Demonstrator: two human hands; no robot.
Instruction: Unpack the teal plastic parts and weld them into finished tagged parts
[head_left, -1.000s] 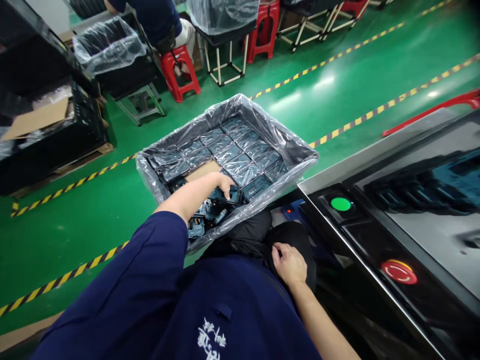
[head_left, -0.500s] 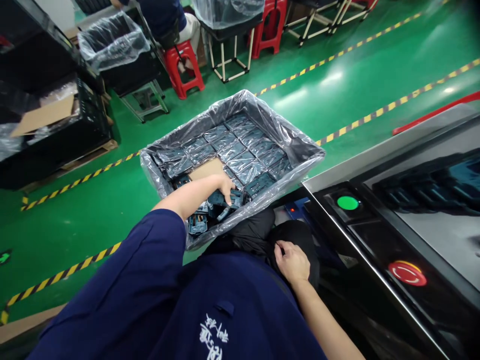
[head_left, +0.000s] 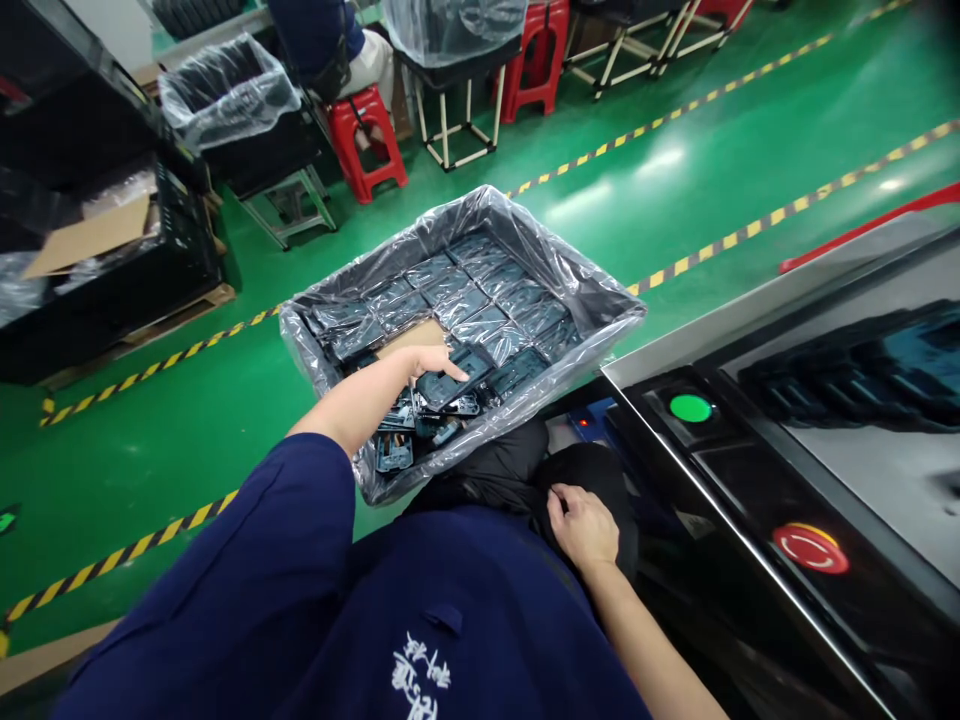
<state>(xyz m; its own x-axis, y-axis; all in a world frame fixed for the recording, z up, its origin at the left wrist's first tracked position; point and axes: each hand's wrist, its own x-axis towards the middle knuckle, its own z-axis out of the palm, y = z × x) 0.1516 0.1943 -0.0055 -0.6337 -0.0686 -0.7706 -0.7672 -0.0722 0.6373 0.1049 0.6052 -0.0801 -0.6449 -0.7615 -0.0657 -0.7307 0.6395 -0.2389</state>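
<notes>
My left hand (head_left: 433, 361) is closed on the edge of a dark blue-grey plastic housing (head_left: 474, 368), thumb on top, holding it tilted above a black bin (head_left: 311, 335) lined with clear plastic. Below it in the bin's near corner lie several loose housings (head_left: 394, 452), some with metal-coloured parts showing. A piece of brown cardboard (head_left: 411, 338) lies just beyond my wrist. Rows of similar parts (head_left: 457, 300) fill the far side under clear film. Resting on my dark trouser leg, my right hand (head_left: 586, 527) holds nothing visible, its fingers loosely bent and apart.
To the right stands a machine panel with a green button (head_left: 691, 407) and a red emergency stop (head_left: 813, 547). Dark parts (head_left: 862, 370) are behind it. Across the green floor, a person sits on a red stool (head_left: 367, 145) near a lined bin (head_left: 229, 95).
My left hand has lifted the housing slightly up and away from the loose pieces, and turned it so its broad face shows. My right hand stays on my leg.
</notes>
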